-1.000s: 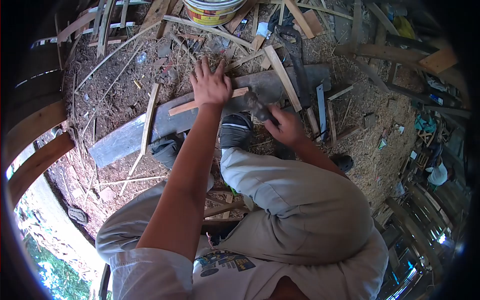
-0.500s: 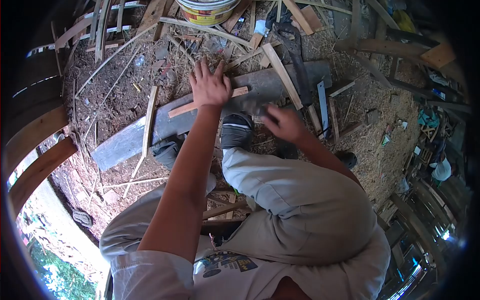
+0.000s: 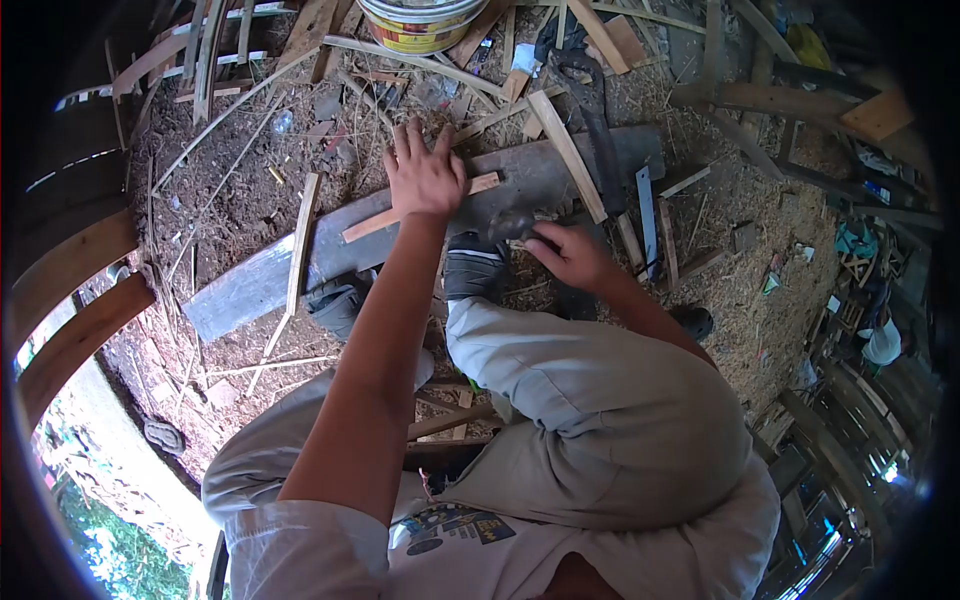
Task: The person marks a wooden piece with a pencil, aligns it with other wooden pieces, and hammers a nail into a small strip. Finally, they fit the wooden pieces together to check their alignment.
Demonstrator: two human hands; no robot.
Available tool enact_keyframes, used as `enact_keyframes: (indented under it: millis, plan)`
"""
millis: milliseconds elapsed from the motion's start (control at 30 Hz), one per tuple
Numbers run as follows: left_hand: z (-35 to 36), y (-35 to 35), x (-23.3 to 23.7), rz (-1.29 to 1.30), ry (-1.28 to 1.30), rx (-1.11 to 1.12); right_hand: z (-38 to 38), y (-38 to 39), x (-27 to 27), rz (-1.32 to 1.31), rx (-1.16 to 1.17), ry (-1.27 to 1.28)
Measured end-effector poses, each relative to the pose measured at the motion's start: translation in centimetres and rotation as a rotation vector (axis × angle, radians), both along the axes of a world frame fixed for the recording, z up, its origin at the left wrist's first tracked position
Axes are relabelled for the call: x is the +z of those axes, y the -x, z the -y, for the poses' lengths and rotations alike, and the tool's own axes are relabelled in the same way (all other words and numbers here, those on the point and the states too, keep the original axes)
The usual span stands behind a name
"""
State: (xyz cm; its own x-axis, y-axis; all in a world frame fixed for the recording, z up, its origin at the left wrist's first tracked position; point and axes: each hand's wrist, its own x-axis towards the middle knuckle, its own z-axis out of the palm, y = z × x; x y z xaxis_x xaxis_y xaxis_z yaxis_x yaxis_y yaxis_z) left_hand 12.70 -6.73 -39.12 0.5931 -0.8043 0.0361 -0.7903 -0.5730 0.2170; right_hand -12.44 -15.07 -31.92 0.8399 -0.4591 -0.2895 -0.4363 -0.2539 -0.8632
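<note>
My left hand [image 3: 425, 178] lies with spread fingers over a short wooden strip [image 3: 375, 222], pressing it against a long grey plank [image 3: 250, 287] on the ground. The strip's right end sticks out past the palm. In my right hand [image 3: 575, 257] is a hammer [image 3: 511, 226], its dark rounded head just above the plank, to the right of the strip. Fingers cover most of the handle. A longer thin strip [image 3: 301, 240] crosses the plank on the left, and a pale wooden piece [image 3: 567, 155] crosses it on the right.
A handsaw with a dark handle [image 3: 595, 110] rests across the plank's right part, near a narrow bluish metal strip [image 3: 647, 222]. At the top stands a bucket [image 3: 420, 25]. Wood offcuts and shavings litter the dirt floor. My shoe [image 3: 475, 268] is close below the hammer.
The hammer was blurred by motion and now shows sharply, with my right hand slightly lower. My left hand stays spread on the wooden strip.
</note>
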Motion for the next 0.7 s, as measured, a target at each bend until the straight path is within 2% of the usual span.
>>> enact_keyframes:
  millis: [100,167,200,333,400,433,500,533,600,700]
  plan:
    - [-0.2,0.2,-0.3,-0.014,0.002,-0.014,0.0,-0.6,0.2,0.07,0.062,0.114]
    - [0.2,-0.2,-0.2,-0.036,0.041,0.035,0.5,-1.5,0.1,-0.109,-0.413,-0.454]
    - [-0.1,0.1,-0.4,-0.033,0.054,0.03,-0.4,-0.9,-0.6,0.012,-0.411,-0.43]
    - [-0.2,0.2,-0.2,-0.025,0.039,0.0,-1.7,0.8,0.1,-0.044,-0.353,-0.514]
    - [-0.1,0.1,-0.1,-0.023,0.032,0.001,-1.7,0.5,-1.2,-0.006,-0.273,-0.316]
    - [-0.3,0.3,-0.2,-0.016,0.029,-0.001,-1.6,-0.8,-0.3,-0.011,-0.276,-0.32]
    - [-0.4,0.2,-0.3,-0.023,0.033,-0.001,-0.9,-3.3,1.6,-0.044,-0.505,-0.556]
    - [-0.2,0.2,-0.3,-0.023,0.037,-0.004,-1.2,-3.0,0.8,-0.043,-0.505,-0.552]
    - [-0.1,0.2,-0.4,-0.022,0.032,-0.004,-2.2,-2.3,-1.5,0.079,-0.471,-0.362]
    - [0.0,0.0,-0.1,-0.013,0.021,-0.004,-4.2,-0.9,-0.6,0.141,-0.528,-0.505]
